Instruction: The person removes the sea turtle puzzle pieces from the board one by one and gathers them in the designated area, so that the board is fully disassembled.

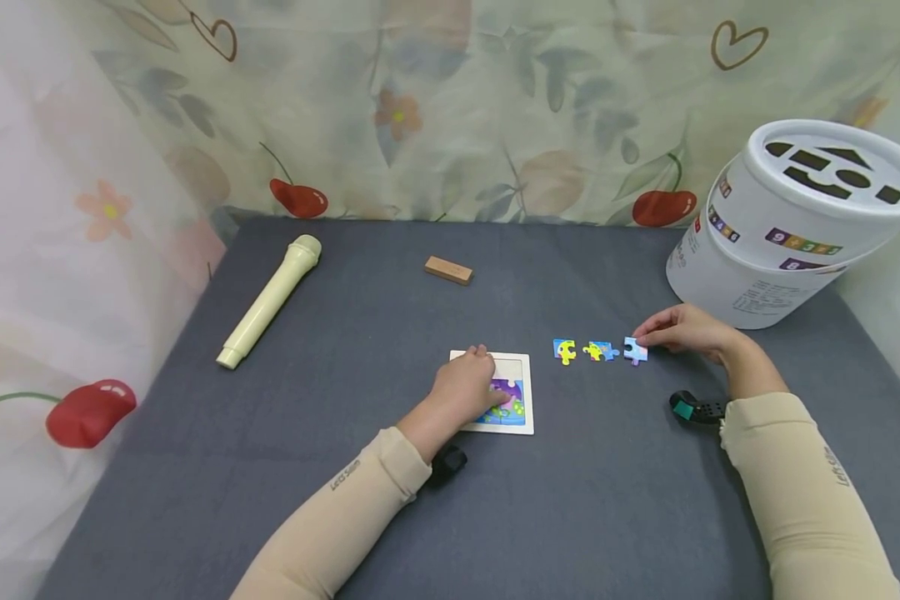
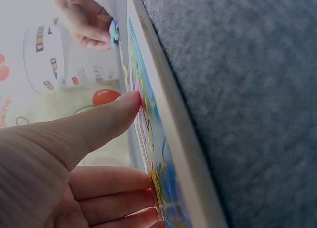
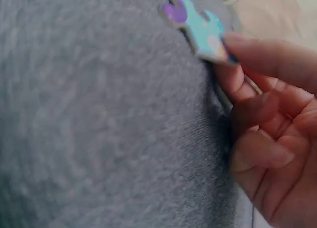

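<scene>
My right hand [image 1: 688,327] pinches a light-blue jigsaw piece [image 1: 635,351] by its edge between thumb and finger. In the right wrist view this jigsaw piece [image 3: 205,35] shows a purple patch, and the other fingers curl beneath. My left hand [image 1: 461,386] rests on a partly filled puzzle board [image 1: 529,400] with a pale frame. In the left wrist view its thumb [image 2: 119,107] and nearly straight fingers touch the picture's surface. Two more pieces lie between the hands: a yellow-and-blue piece [image 1: 565,351] and another yellow-and-blue piece [image 1: 602,351]. Part of the board is hidden under the left hand.
A large white bucket [image 1: 780,242] with shape cutouts in its lid stands at the right back. A small wooden block [image 1: 448,270] lies behind the board. A cream microphone-shaped object [image 1: 270,302] lies at left on the grey tabletop [image 1: 360,333]. Floral curtains [image 1: 480,108] hang behind.
</scene>
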`<action>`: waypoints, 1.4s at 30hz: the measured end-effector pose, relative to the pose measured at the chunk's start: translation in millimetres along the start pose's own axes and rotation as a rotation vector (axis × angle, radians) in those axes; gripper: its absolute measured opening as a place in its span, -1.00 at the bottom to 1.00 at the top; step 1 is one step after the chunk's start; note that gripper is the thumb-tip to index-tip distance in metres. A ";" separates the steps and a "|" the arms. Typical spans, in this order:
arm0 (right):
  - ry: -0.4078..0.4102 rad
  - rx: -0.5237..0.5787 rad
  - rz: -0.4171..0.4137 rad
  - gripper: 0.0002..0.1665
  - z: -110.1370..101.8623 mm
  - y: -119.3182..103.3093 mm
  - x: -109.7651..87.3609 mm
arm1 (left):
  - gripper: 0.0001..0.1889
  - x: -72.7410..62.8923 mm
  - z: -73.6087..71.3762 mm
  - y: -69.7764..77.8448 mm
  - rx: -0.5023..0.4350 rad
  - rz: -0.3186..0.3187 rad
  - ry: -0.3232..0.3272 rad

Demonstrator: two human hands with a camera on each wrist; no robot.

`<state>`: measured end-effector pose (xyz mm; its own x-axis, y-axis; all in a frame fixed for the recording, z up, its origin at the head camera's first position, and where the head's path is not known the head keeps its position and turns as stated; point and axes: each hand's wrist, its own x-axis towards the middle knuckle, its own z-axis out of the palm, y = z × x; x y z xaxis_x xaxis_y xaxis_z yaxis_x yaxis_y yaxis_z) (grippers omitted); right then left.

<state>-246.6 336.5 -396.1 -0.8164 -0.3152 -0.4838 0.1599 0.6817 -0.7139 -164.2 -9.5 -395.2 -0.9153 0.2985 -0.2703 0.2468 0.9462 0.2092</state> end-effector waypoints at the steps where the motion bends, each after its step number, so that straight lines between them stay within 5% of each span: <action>1: -0.002 -0.007 -0.004 -0.55 0.6 0.3 0.2 | -0.23 0.0 0.2 0.1 0.001 -0.001 0.001; 19: 0.046 -0.060 -0.113 -0.58 9.2 2.5 0.8 | -0.21 0.6 1.2 -0.5 0.016 0.005 0.011; 42: 0.091 -0.113 -0.154 -0.71 14.7 0.8 -0.4 | -0.23 -1.4 2.0 -0.8 0.009 0.017 0.019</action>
<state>-238.0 327.5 -404.0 -0.8740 -0.3637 -0.3222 -0.0294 0.7014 -0.7121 -162.5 -10.5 -396.9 -0.9169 0.3118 -0.2491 0.2647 0.9423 0.2051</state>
